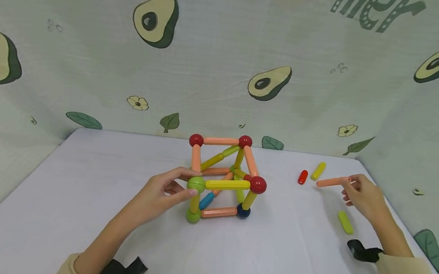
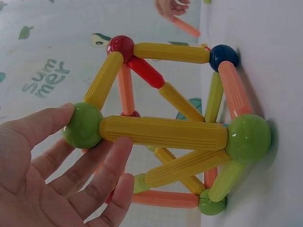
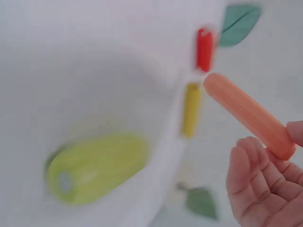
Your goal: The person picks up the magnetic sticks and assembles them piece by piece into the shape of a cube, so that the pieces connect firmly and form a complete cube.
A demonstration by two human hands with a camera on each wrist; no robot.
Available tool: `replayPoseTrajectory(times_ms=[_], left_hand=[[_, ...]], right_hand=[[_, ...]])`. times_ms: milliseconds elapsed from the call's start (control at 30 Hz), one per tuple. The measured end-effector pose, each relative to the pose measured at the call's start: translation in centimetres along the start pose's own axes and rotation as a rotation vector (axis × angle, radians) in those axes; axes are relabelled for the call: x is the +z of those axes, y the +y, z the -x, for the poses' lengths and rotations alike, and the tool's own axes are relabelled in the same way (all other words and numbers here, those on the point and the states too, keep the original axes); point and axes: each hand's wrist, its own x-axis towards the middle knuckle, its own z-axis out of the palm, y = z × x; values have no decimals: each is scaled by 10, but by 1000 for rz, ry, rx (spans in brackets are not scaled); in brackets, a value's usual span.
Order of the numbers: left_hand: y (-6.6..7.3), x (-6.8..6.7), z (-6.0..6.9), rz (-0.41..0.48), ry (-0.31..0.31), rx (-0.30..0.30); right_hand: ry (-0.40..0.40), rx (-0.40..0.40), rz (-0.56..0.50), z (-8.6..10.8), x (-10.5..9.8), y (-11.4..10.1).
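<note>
A cube-like frame of coloured rods and balls stands on the white table, made with red balls (image 1: 258, 185), a dark blue ball (image 1: 243, 211) and green balls. My left hand (image 1: 168, 188) pinches the upper green ball (image 2: 83, 126) at the frame's front left corner between thumb and fingers. A yellow rod (image 1: 227, 184) runs from that ball to a red one; another yellow rod (image 2: 163, 132) drops to the lower green ball (image 2: 249, 139). Off to the right, my right hand (image 1: 364, 196) pinches one end of an orange rod (image 3: 251, 116), held above the table.
Loose on the right of the table (image 1: 280, 251) lie a short red rod (image 1: 303, 177), a yellow rod (image 1: 318, 171) and a yellow-green rod (image 1: 345, 222). A cloth backdrop (image 1: 216, 69) printed with avocados rises behind. Black straps sit at both wrists.
</note>
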Motion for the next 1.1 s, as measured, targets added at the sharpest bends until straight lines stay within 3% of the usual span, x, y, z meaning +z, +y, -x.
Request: replayPoseTrajectory(times_ms=[100,200,267,400,500,633,867,1100], left_hand=[[0,1,0,4,-1,-5],[1,2,0,5,-5,-16],[1,2,0,6,-6,-25],[2,2,-1,11,-11,-33],[2,2,-2,8,-12,-35],[1,2,-3,1,-11,-47],[2,1,-2,7,-14,-34],[1,0,-1,11,-18,-31]], right_hand=[[88,-110,-40,28,8,-33],[108,-226,-156,55,22,-65],[70,-294,-246,70,35,-84],[-106,-369,-392,90,68,-116],[-228,-401,-451,95,91,-136],[-293,-406,-488,93,115,-158],[-296,-396,-495,87,137,-186],[-289,-336,-475,82,148,-195]])
